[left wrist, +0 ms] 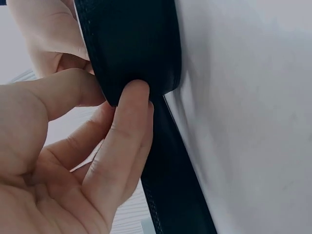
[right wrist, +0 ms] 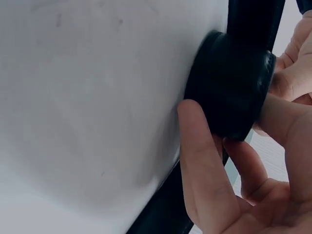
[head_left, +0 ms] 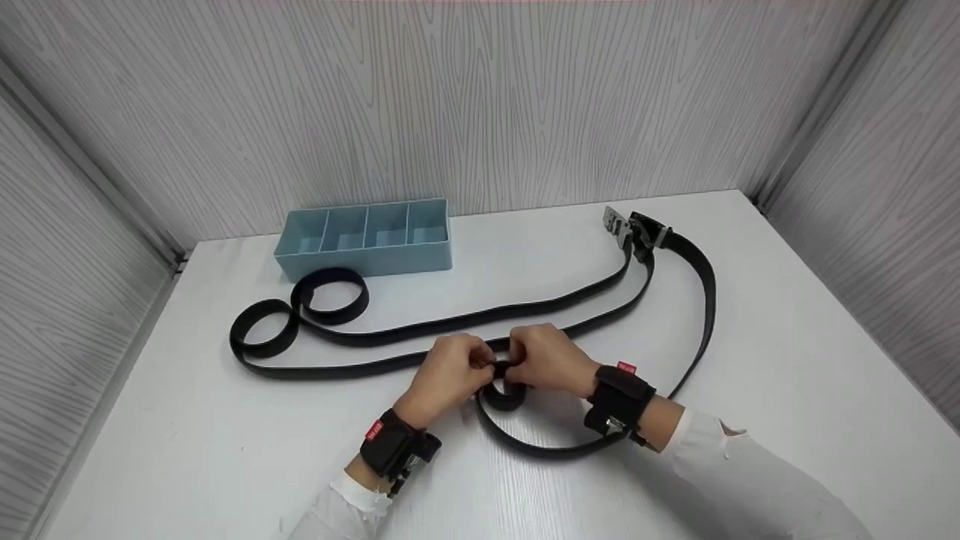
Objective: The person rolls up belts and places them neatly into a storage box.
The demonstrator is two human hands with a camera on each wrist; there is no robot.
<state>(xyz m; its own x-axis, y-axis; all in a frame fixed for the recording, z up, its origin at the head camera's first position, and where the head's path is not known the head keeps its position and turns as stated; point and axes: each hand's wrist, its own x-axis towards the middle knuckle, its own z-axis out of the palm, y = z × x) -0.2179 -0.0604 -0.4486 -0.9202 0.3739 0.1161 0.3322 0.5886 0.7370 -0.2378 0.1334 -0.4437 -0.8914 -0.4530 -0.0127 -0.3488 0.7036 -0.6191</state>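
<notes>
Between my hands is a small coil at the free end of a black belt (head_left: 505,400), whose strap loops out to the right and up toward the buckles. My left hand (head_left: 447,376) pinches the coil's left side with thumb and fingers. On the other side, my right hand (head_left: 553,361) pinches it too, fingertips close to the left ones. In the left wrist view the wound strap (left wrist: 134,44) stands on edge against the fingers. The right wrist view shows the coil (right wrist: 229,87) with a finger along its outer face. Parts of the coil are hidden by the hands.
Two more black belts stretch behind the hands; their ends form a far coil (head_left: 330,296) and a near coil (head_left: 264,330) at left. Metal buckles (head_left: 637,231) cluster at the back right. A blue four-section tray (head_left: 367,261) stands against the back wall.
</notes>
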